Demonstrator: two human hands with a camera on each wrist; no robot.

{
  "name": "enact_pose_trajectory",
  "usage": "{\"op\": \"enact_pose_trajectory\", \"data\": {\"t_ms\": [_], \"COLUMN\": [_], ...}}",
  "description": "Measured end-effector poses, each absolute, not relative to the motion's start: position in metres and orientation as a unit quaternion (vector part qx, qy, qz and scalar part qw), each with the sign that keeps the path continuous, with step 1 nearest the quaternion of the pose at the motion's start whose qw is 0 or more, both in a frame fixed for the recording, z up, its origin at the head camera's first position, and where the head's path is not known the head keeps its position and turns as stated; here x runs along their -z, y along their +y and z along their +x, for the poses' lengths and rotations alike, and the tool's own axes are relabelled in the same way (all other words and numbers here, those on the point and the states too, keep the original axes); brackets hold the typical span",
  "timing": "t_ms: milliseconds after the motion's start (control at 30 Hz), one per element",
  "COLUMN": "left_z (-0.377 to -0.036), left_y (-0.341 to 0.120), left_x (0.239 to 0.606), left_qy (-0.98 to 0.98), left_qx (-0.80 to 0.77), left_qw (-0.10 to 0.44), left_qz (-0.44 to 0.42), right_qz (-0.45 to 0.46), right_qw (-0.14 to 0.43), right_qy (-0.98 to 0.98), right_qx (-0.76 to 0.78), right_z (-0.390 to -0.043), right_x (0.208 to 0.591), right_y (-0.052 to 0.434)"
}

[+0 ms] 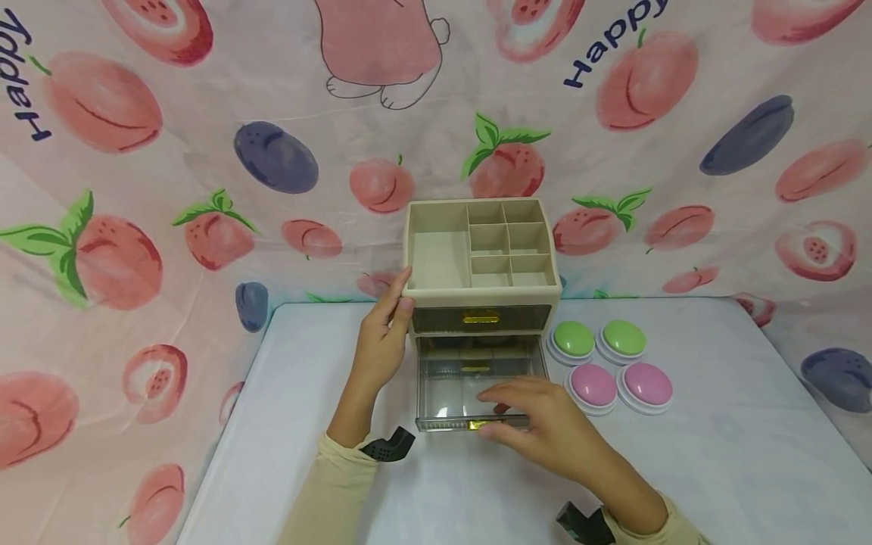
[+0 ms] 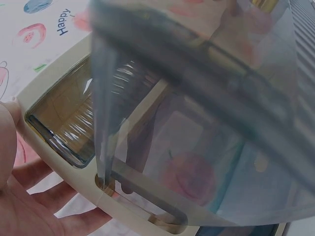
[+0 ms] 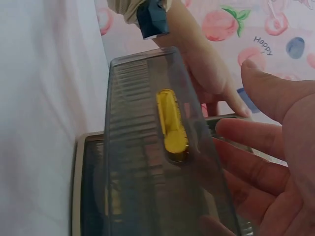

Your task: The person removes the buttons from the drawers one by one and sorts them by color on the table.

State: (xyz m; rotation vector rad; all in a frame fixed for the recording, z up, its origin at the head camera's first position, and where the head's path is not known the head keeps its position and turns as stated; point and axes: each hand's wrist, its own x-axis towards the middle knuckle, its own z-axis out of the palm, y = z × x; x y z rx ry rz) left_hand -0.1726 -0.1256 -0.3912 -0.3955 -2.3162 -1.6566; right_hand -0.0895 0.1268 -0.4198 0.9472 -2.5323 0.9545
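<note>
1. Two hands work at one organiser (image 1: 481, 257), a beige plastic box that stands at the back of the white surface (image 1: 715, 454), against the fruit-print cloth (image 1: 136, 151).
2. Its lower drawer (image 1: 477, 386) is pulled well out toward the person; the upper drawer (image 1: 481, 319) is closed.
3. The left hand (image 1: 381, 348) braces the organiser's left wall, thumb at the top rim and fingers straight along the side: a wide, flat grip that holds nothing.
4. The right hand (image 1: 538, 428) lies over the lower drawer's front edge, fingers loosely bent beside the yellow handle (image 3: 171, 125). Whether that grip pinches the handle cannot be told.
5. Handling, as a judgement: the drawer looks like thin, clear, smoky plastic, so it is likely light, stiff and smooth, apt to slip or tip once nearly clear of its slot. The handle or the front lip is the sound place to take hold. The organiser seems light enough to slide unless braced.
6. Four domed buttons (image 1: 608, 365), two green and two pink, sit just right of the organiser.
</note>
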Motion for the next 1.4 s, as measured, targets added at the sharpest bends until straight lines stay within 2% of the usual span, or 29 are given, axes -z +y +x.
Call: {"op": "enact_pose_trajectory", "data": {"t_ms": [300, 600, 1400], "left_z": [-0.171, -0.171, -0.171], "left_y": [-0.125, -0.125, -0.126], "left_x": [0.389, 0.385, 0.387], "left_qy": [-0.797, -0.799, -0.799], "left_qx": [0.573, 0.567, 0.568], "left_qw": [0.132, 0.142, 0.137], "left_qz": [-0.136, -0.143, -0.14], "right_qz": [0.337, 0.327, 0.297], "right_qw": [0.157, 0.14, 0.223], "right_qy": [-0.88, -0.895, -0.895], "right_qx": [-0.296, -0.27, -0.246], "right_z": [-0.092, -0.091, -0.093], "right_x": [0.425, 0.428, 0.436], "right_y": [0.121, 0.116, 0.105]}}
